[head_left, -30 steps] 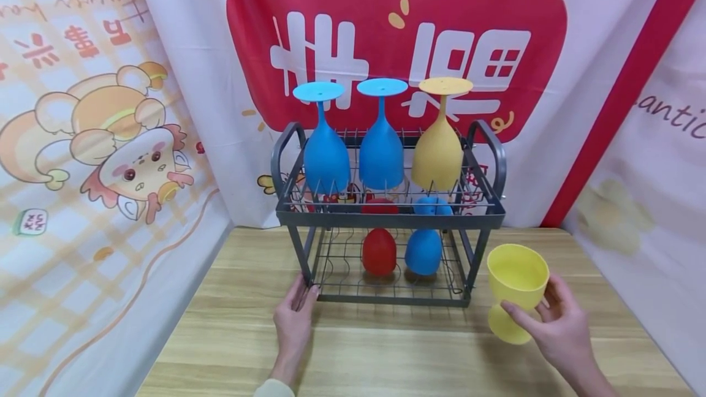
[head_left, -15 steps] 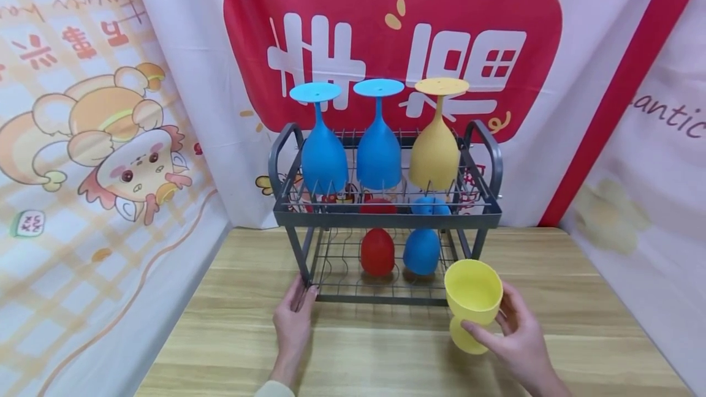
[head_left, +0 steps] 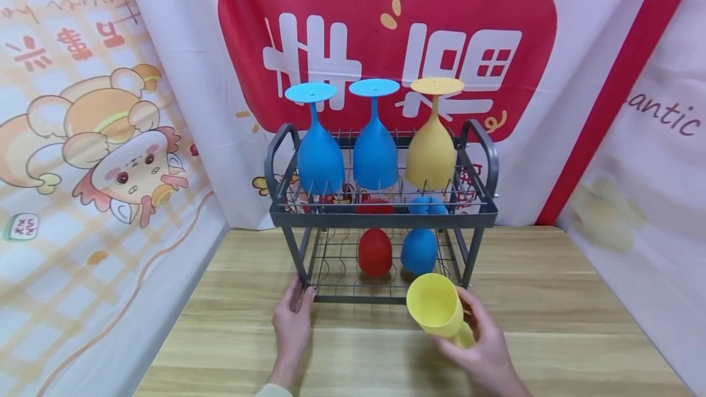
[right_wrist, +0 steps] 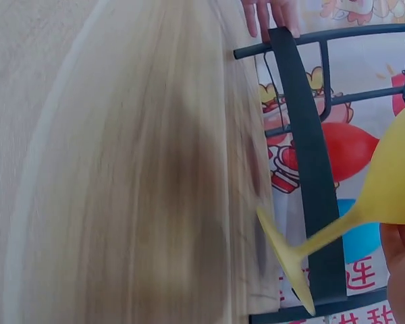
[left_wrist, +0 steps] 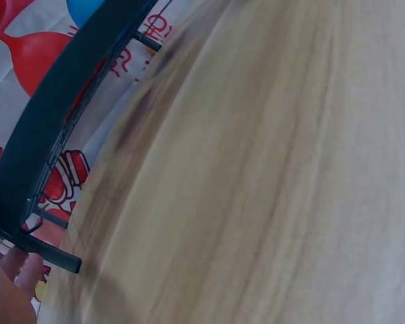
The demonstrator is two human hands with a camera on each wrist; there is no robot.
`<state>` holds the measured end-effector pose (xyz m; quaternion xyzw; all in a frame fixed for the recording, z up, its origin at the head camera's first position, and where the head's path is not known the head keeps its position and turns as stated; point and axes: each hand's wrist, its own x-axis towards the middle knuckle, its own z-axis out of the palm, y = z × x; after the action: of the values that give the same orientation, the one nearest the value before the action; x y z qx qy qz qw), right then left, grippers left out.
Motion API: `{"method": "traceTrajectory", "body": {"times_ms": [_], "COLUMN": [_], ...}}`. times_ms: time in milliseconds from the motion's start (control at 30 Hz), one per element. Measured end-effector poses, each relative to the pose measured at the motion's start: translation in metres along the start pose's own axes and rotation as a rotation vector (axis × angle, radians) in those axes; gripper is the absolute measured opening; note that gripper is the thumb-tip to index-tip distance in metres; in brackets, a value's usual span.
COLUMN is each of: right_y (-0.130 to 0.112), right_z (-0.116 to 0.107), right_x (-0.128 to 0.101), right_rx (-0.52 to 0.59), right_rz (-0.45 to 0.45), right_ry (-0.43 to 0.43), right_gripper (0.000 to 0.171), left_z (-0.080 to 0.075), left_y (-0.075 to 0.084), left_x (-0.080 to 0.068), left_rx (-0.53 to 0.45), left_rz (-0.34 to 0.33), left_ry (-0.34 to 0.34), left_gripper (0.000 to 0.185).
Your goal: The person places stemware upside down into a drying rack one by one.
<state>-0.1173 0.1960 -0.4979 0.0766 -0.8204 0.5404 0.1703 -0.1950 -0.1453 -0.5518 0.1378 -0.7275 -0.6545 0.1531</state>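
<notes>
The right hand (head_left: 485,348) gripped a yellow plastic goblet (head_left: 438,309), fingers curled round its bowl and stem — the goblet was tilted, its open mouth turned up and to the left, held just in front of the lower tier of the grey two-tier dish rack (head_left: 380,219). From the right wrist view the goblet's stem and foot (right_wrist: 290,260) stuck out toward the rack's front bar. The left hand (head_left: 291,326) rested on the wooden table (head_left: 551,323) with its fingers straight, their tips touching the rack's front left leg; nothing was clasped in it.

On the upper tier three goblets stood upside down in a row — a blue goblet (head_left: 320,146) at the left, a second blue goblet (head_left: 375,143) in the middle and a yellow upturned goblet (head_left: 431,139) at the right. On the lower tier a red goblet (head_left: 375,251) and a third blue goblet (head_left: 420,249) stood inverted side by side. Printed cloth banners (head_left: 386,48) hung behind and beside the table.
</notes>
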Motion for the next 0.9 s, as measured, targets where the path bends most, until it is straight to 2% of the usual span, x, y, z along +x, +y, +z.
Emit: {"method": "traceTrajectory", "body": {"times_ms": [167, 267, 433, 533, 600, 667, 800, 900], "right_y": [0.006, 0.007, 0.005, 0.004, 0.002, 0.0, -0.005, -0.01], "right_z": [0.01, 0.013, 0.017, 0.018, 0.019, 0.02, 0.022, 0.023], "right_x": [-0.001, 0.0, 0.004, 0.007, 0.009, 0.013, 0.018, 0.02], "right_rx": [-0.038, -0.041, -0.1, -0.15, -0.19, -0.23, -0.298, -0.351], "right_rz": [-0.145, -0.235, -0.373, -0.417, -0.449, -0.494, -0.618, -0.675], "right_ry": [0.029, 0.03, 0.026, 0.002, -0.012, -0.013, 0.006, 0.0], "right_gripper": [0.098, 0.1, 0.103, 0.104, 0.103, 0.102, 0.101, 0.104], "left_z": [-0.004, -0.006, -0.003, 0.003, 0.008, 0.014, 0.024, 0.03], "left_y": [0.007, 0.014, 0.028, 0.036, 0.04, 0.046, 0.058, 0.067], "left_x": [-0.002, -0.008, -0.025, -0.036, -0.042, -0.048, -0.061, -0.071], "left_rx": [0.078, 0.091, 0.117, 0.135, 0.118, 0.088, 0.024, -0.001], "left_rz": [-0.02, -0.021, 0.044, 0.109, 0.154, 0.192, 0.244, 0.288], "left_ry": [-0.004, 0.043, 0.188, 0.215, 0.167, 0.067, -0.199, -0.38], "left_gripper": [0.064, 0.071, 0.074, 0.066, 0.061, 0.058, 0.058, 0.064]}}
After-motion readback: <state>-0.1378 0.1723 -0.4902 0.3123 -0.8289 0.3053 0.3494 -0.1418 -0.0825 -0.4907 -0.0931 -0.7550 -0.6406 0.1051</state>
